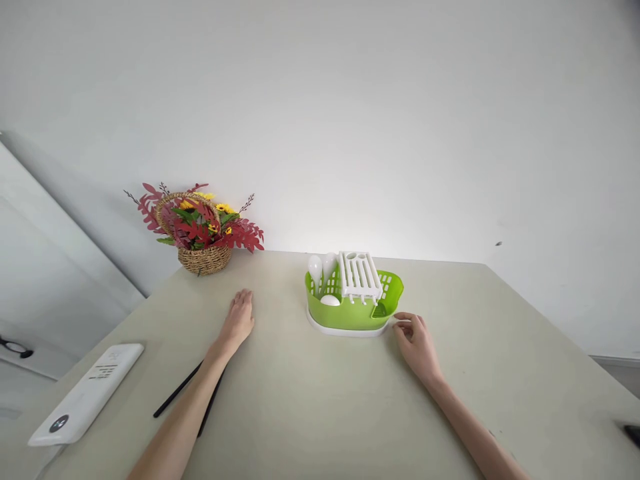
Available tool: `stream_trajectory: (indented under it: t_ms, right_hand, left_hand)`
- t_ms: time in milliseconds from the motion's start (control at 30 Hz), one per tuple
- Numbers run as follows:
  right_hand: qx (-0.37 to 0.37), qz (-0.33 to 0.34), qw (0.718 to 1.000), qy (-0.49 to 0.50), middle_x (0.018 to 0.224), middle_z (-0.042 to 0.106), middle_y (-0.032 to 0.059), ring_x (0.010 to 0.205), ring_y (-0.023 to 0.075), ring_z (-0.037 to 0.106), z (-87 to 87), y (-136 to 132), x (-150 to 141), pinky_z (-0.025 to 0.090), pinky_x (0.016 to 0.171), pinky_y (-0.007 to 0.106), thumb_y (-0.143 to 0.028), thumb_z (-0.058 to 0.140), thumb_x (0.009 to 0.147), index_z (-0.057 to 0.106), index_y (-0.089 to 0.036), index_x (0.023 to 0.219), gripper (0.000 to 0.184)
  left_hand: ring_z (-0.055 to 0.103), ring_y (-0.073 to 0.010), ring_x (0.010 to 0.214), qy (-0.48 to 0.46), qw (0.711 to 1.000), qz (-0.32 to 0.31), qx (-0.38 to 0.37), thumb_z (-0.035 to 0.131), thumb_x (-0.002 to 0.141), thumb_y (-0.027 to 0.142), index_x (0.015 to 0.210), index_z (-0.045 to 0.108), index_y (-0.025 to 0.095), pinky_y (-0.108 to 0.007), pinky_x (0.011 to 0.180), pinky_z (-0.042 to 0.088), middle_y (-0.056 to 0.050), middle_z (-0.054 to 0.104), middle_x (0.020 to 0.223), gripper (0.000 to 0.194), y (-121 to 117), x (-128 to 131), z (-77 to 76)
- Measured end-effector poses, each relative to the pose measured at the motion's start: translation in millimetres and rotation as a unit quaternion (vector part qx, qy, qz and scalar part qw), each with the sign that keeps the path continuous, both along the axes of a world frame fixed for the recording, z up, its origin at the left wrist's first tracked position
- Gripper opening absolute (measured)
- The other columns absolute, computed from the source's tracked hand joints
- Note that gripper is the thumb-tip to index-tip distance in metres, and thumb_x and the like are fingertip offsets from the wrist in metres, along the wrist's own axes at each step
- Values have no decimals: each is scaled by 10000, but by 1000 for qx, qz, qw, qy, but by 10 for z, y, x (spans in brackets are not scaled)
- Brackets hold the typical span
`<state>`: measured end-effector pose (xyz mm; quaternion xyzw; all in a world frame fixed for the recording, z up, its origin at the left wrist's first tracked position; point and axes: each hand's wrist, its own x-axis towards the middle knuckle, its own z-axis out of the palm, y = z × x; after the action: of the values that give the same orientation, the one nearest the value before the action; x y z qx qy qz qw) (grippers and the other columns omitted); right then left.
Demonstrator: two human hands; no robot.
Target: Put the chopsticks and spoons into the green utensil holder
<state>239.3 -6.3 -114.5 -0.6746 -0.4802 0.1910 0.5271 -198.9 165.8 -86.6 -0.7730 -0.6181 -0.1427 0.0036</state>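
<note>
A green cutlery drainer (345,315) with a white base tray stands on the table in front of me. Two white spoons (315,267) stand upright at its left end, and a rounded white piece (330,301) shows below them. A white slotted rack (360,275) with small hooks sits across its rim. My right hand (414,339) is at the drainer's right end, thumb and forefinger closed about the tray's edge. To the left of the drainer, my left hand (241,317) lies flat on the tabletop, fingers stretched out, holding nothing.
Two black chopsticks (177,391) lie partly under my left forearm. A wicker basket of flowers (205,259) stands at the back left, by the wall. A long white device (90,393) with a cord lies near the table's left edge. A dark object (633,435) shows at far right.
</note>
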Motion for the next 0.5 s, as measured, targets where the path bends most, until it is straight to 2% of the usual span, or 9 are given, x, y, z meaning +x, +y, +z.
stream_trajectory:
  t_ms: [233,400,500]
  right_hand:
    - [7,7,1000,-4,1195,603,89,961,225,679,-39,12,14,557,849,400,-371,565,880,621,-235,1067,238]
    - [12,10,1000,-6,1191,610,90,948,224,679,-54,20,22,559,840,404,-365,563,882,621,-235,1061,229]
    - [15,9,1000,-7,1188,616,93,946,227,677,-44,16,16,559,830,405,-361,564,882,623,-232,1062,229]
  left_hand:
    - [368,-369,1519,-33,999,11,-20,498,766,6,1493,483,86,-538,1247,332,-220,454,1594,731,68,-2,1]
    - [403,-378,1499,-62,998,10,-3,492,826,43,1419,544,68,-545,1228,355,-241,488,1560,596,46,44,43]
    - [460,-354,1467,-85,996,2,20,489,881,107,1380,570,95,-532,1210,387,-226,535,1522,506,13,60,114]
